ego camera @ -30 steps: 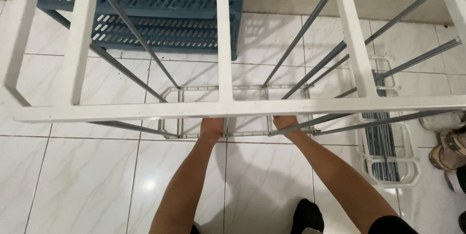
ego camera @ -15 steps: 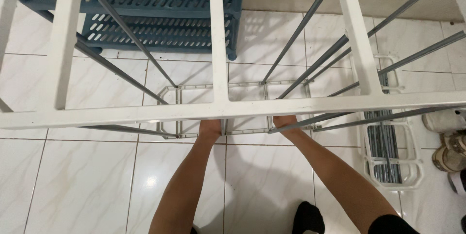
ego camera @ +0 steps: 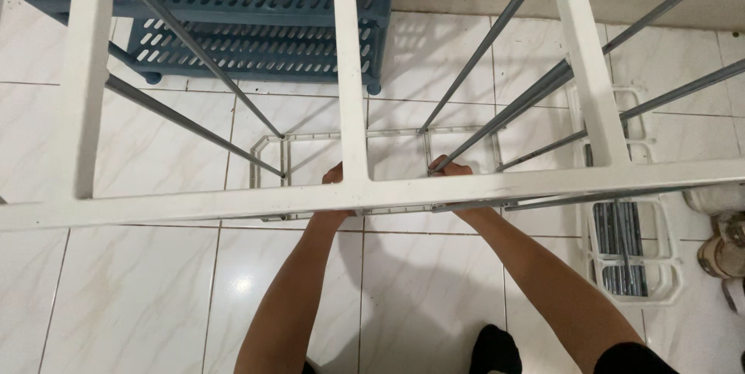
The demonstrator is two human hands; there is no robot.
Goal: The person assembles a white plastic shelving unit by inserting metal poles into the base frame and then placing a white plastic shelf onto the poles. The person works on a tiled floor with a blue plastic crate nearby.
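Note:
I look down through a white plastic shelf frame held up on several slanting grey poles. A second white frame lies on the tiled floor below. My left hand reaches down between the frames; the upper frame's front rail hides most of it, and what it grips cannot be made out. My right hand is curled around the lower end of a grey pole where it meets the lower frame. Both forearms stretch forward under the front rail.
A blue slotted plastic rack stands on the floor at the back. At the right a white tray holds several more grey poles. Shoes sit at the right edge. My foot in a black sock is at the bottom.
Both hands have moved forward from the lower frame's near rail into its middle. The view has tilted, so the upper frame sits lower in the picture.

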